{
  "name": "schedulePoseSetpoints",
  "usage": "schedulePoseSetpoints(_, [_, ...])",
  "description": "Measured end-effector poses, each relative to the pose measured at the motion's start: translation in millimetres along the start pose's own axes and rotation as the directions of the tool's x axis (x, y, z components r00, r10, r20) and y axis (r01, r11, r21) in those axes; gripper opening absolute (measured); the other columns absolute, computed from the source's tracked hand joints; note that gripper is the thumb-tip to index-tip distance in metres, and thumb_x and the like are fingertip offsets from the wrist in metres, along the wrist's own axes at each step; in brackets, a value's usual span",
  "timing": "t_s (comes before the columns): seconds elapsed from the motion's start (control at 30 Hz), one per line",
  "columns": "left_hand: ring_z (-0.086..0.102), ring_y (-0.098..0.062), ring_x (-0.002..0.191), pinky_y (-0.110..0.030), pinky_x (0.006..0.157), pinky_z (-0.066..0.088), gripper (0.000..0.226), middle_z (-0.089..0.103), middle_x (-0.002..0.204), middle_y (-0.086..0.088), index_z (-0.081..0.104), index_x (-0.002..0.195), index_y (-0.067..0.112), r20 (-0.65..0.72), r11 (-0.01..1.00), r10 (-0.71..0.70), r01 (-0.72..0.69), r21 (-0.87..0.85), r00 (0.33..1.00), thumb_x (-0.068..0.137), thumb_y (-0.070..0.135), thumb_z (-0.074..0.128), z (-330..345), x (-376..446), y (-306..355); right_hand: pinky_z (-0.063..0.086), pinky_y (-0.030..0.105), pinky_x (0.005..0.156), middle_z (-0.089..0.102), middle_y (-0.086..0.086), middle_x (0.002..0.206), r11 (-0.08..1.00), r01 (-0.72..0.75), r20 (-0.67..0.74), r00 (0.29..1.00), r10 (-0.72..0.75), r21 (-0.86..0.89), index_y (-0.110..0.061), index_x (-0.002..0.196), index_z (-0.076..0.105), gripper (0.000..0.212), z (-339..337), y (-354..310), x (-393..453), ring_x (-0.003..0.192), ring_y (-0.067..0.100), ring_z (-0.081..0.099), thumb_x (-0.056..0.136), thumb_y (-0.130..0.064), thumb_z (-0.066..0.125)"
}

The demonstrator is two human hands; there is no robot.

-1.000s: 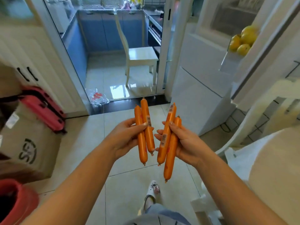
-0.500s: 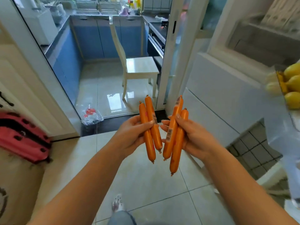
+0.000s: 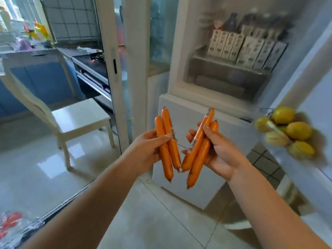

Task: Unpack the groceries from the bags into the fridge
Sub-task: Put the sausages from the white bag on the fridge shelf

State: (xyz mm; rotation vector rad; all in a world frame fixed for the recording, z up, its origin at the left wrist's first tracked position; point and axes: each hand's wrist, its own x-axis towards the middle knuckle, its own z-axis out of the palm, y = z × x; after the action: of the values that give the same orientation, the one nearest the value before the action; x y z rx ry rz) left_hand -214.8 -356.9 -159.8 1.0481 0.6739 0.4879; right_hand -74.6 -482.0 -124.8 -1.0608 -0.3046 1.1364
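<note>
4 orange sausages are in play, 2 to each hand, and every one of them could still end up on the tiled floor. The left hand (image 3: 149, 150) holds its pair of sausages (image 3: 168, 142) with the thumb laid across the front and the fingers curled behind; the right hand (image 3: 218, 151) pinches its own pair (image 3: 198, 150) the same way, thumb pressed over the upper casing. Both bundles stand roughly upright in mid-air, close to each other but apart, just in front of the open fridge (image 3: 181, 105) and below its lit shelf of cartons (image 3: 242, 49).

The casings look smooth and slick, and each grip catches the sausages only around the middle — so the likeliest slip is 1 sausage sliding lengthwise out of a pair when a hand tilts toward the shelf. Neither hand is free to steady anything or shift the cartons, which appear to crowd the shelf; pushing the sausages in blind could knock one over. On the right, lemons (image 3: 287, 130) sit in the open door's rack close to the right forearm, and a wide swing of that arm might brush them loose — the view there is blurred, so how securely they sit cannot be told
</note>
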Motion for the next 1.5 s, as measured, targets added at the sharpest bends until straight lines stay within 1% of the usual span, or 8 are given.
schedulePoseSetpoints(0.33, [0.068, -0.022, 0.092, -0.033, 0.068, 0.057, 0.03, 0.069, 0.106, -0.012, 0.056, 0.117, 0.007, 0.215, 0.998, 0.039, -0.029, -0.053, 0.976, 0.089, 0.018, 0.057, 68.4, 172.0, 78.4, 0.053, 0.054, 0.08, 0.071, 0.01, 0.093, 0.957, 0.266, -0.142, 0.958, -0.25, 0.112, -0.016, 0.112, 0.062, 0.026, -30.4, -111.6, 114.5, 0.093, 0.023, 0.069, 0.089, -0.027, 0.057])
schedulePoseSetpoints(0.43, [0.068, -0.022, 0.093, -0.035, 0.072, 0.056, 0.026, 0.069, 0.104, -0.012, 0.056, 0.113, 0.009, 0.196, 0.993, 0.093, -0.077, -0.09, 0.976, 0.089, 0.017, 0.058, 92.5, 223.6, 102.5, 0.055, 0.05, 0.074, 0.073, 0.008, 0.096, 0.923, 0.38, -0.174, 0.914, -0.367, 0.053, -0.017, 0.114, 0.061, 0.027, -37.0, -153.0, 153.8, 0.092, 0.02, 0.069, 0.089, -0.026, 0.056])
schedulePoseSetpoints(0.57, [0.07, -0.021, 0.085, -0.034, 0.066, 0.056, 0.028, 0.069, 0.096, -0.012, 0.058, 0.113, 0.004, 0.213, 0.979, 0.153, -0.118, -0.166, 0.965, 0.088, 0.015, 0.06, 126.1, 286.2, 128.7, 0.051, 0.052, 0.087, 0.073, 0.003, 0.096, 0.856, 0.509, -0.194, 0.834, -0.516, -0.092, -0.023, 0.112, 0.059, 0.021, -42.5, -206.4, 203.9, 0.092, 0.015, 0.069, 0.092, -0.027, 0.054])
schedulePoseSetpoints(0.77, [0.067, -0.022, 0.087, -0.033, 0.063, 0.056, 0.023, 0.068, 0.099, -0.013, 0.059, 0.111, 0.004, 0.237, 0.966, 0.152, -0.092, -0.243, 0.96, 0.09, 0.014, 0.057, 155.3, 360.5, 153.4, 0.056, 0.044, 0.071, 0.072, 0.004, 0.091, 0.829, 0.558, -0.274, 0.793, -0.545, -0.033, -0.022, 0.11, 0.06, 0.019, -52.2, -257.6, 263.7, 0.084, 0.016, 0.07, 0.092, -0.026, 0.054])
schedulePoseSetpoints(0.97, [0.068, -0.016, 0.088, -0.028, 0.063, 0.055, 0.027, 0.07, 0.099, -0.008, 0.059, 0.116, 0.008, 0.295, 0.952, 0.141, -0.047, -0.304, 0.945, 0.089, 0.011, 0.057, 170.1, 425.2, 184.5, 0.054, 0.047, 0.083, 0.07, 0.002, 0.086, 0.777, 0.619, -0.328, 0.714, -0.619, -0.117, -0.023, 0.107, 0.06, 0.015, -54.7, -289.9, 312.5, 0.086, 0.017, 0.068, 0.094, -0.025, 0.052])
schedulePoseSetpoints(1.17, [0.064, -0.021, 0.1, -0.028, 0.063, 0.056, 0.031, 0.067, 0.111, -0.009, 0.056, 0.121, 0.012, 0.331, 0.949, 0.242, -0.151, -0.277, 0.912, 0.09, 0.009, 0.054, 163.3, 474.4, 222.9, 0.05, 0.049, 0.091, 0.07, -0.007, 0.102, 0.602, 0.508, -0.216, 0.626, -0.749, -0.616, -0.033, 0.107, 0.058, 0.017, -38.0, -328.1, 361.2, 0.098, 0.012, 0.066, 0.09, -0.031, 0.056])
schedulePoseSetpoints(1.4, [0.067, -0.019, 0.093, -0.031, 0.066, 0.056, 0.034, 0.069, 0.104, -0.008, 0.056, 0.124, 0.012, 0.323, 0.955, 0.206, -0.118, -0.271, 0.924, 0.09, 0.012, 0.056, 140.2, 508.7, 227.8, 0.049, 0.018, 0.062, 0.066, -0.012, 0.092, 0.342, 0.312, -0.043, 0.68, -0.731, -0.886, -0.035, 0.092, 0.056, 0.005, -31.3, -349.4, 418.0, 0.083, 0.001, 0.064, 0.089, -0.036, 0.059])
schedulePoseSetpoints(1.5, [0.065, -0.018, 0.094, -0.029, 0.069, 0.054, 0.034, 0.068, 0.105, -0.008, 0.057, 0.121, 0.011, 0.283, 0.955, 0.225, -0.153, -0.255, 0.932, 0.088, 0.011, 0.058, 139.5, 510.8, 221.1, 0.05, 0.026, 0.071, 0.064, -0.005, 0.086, 0.183, 0.222, 0.037, 0.726, -0.687, -0.958, -0.028, 0.089, 0.059, 0.008, -39.9, -344.7, 446.3, 0.079, 0.008, 0.063, 0.087, -0.034, 0.062])
